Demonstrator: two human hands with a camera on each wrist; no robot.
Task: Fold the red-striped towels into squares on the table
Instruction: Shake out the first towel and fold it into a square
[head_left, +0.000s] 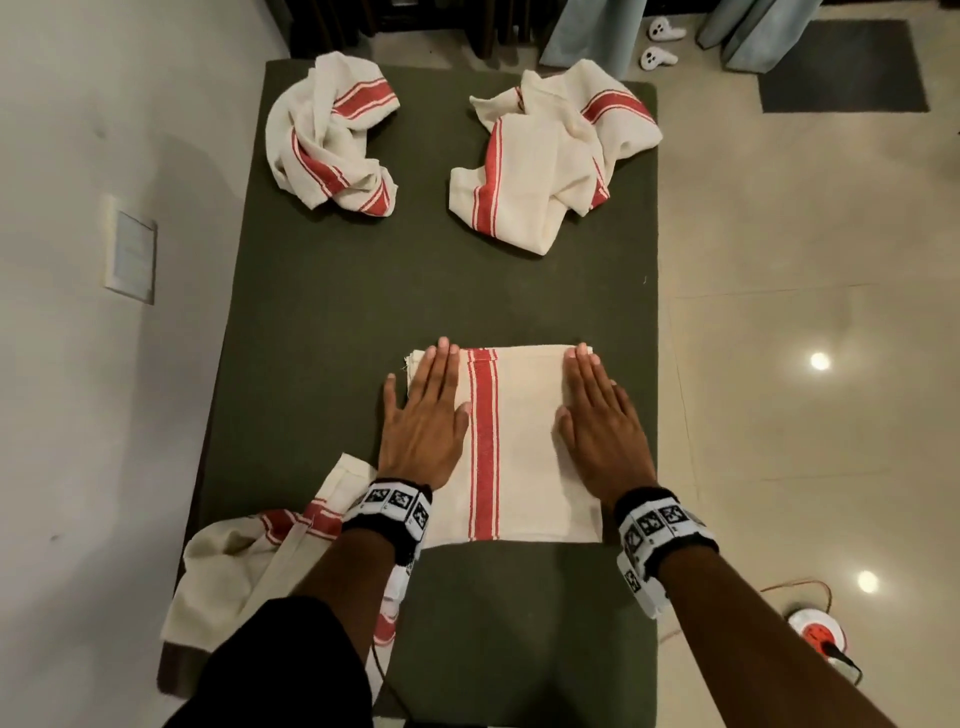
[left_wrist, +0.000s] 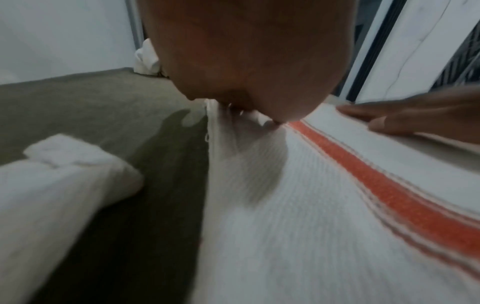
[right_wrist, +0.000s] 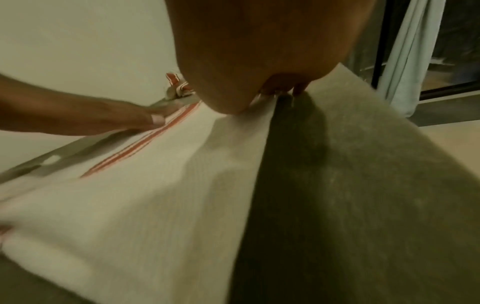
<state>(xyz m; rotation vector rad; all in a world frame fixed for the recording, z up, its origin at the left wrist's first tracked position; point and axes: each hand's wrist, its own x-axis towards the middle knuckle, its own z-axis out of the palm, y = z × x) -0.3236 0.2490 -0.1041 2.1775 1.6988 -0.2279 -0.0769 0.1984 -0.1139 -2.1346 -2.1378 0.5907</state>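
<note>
A cream towel with a red stripe lies folded into a square (head_left: 519, 441) near the front of the dark green table (head_left: 322, 301). My left hand (head_left: 423, 415) presses flat on its left side, fingers straight, with the thumb near the red stripe (left_wrist: 376, 181). My right hand (head_left: 597, 415) lies flat along its right edge (right_wrist: 259, 127), fingertips at the far corner. Two crumpled striped towels sit at the back, one at the left (head_left: 330, 137) and one at the right (head_left: 550, 156). Another loose towel (head_left: 249, 566) hangs over the front left corner, partly under my left forearm.
A wall with a switch plate (head_left: 130, 249) runs along the table's left side. To the right is tiled floor with a red and white cable reel (head_left: 818, 631), a dark mat (head_left: 841, 67), two white controllers (head_left: 660, 44) and pale curtains (head_left: 587, 31).
</note>
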